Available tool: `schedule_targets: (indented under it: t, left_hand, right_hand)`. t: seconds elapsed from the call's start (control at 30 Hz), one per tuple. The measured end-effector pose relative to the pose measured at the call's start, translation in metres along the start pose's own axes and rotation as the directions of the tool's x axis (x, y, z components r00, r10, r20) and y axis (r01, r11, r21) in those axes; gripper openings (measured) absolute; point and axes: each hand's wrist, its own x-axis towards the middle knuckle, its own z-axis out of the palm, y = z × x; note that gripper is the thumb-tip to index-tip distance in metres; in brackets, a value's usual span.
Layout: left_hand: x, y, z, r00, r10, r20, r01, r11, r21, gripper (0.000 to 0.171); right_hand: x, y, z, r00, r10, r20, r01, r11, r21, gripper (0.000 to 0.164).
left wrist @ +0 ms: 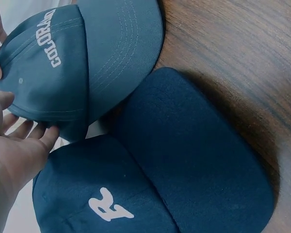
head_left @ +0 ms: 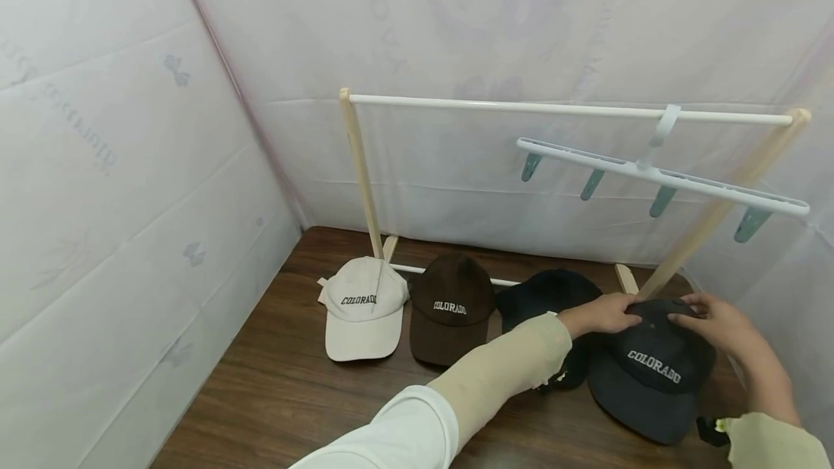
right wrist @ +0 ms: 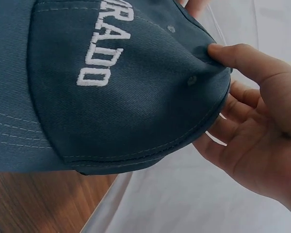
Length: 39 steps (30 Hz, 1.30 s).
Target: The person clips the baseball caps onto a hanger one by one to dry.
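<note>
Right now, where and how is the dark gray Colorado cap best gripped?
Probably pinch the dark gray cap at the rear of its crown, from both sides: its brim points toward the person, and the soft fabric bends where the right hand pinches. The left hand grips the other side.

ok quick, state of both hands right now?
Left hand: closed, gripping the dark grey fabric cap with white COLORADO lettering by its back edge.
Right hand: closed, pinching the same cap, thumb on top, fingers underneath.
</note>
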Motion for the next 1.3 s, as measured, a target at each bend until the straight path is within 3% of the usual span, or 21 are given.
schedule_targets:
  t: [0.33, 0.53, 0.87, 1.13, 1.3]
  left_hand:
    - [0.0, 0.001, -0.001, 0.999, -0.03, -0.013, 0.03, 1.0, -0.009, 0.043]
    - [0.001, 0.0, 0.0, 0.999, -0.03, -0.029, 0.03, 0.999, -0.019, 0.043]
    - [-0.002, 0.002, -0.001, 0.998, -0.056, -0.031, 0.051, 0.987, -0.155, 0.04]
    - [-0.001, -0.001, -0.004, 0.999, 0.023, -0.046, -0.029, 0.989, -0.142, 0.029]
    - [-0.002, -0.002, -0.003, 0.996, 0.075, -0.041, -0.082, 0.975, -0.209, 0.029]
  right_hand:
    - [-0.003, -0.005, -0.001, 0.999, -0.039, -0.03, 0.039, 0.999, -0.008, 0.066]
    - [-0.005, -0.006, 0.001, 0.996, -0.081, -0.046, 0.083, 0.996, 0.043, 0.062]
    - [-0.009, -0.006, 0.005, 0.987, -0.136, -0.082, 0.144, 0.983, 0.11, 0.053]
    - [-0.011, -0.009, 0.005, 0.989, -0.114, -0.093, 0.124, 0.986, 0.109, 0.047]
    - [-0.011, -0.01, 0.007, 0.99, -0.11, -0.092, 0.12, 0.987, 0.11, 0.045]
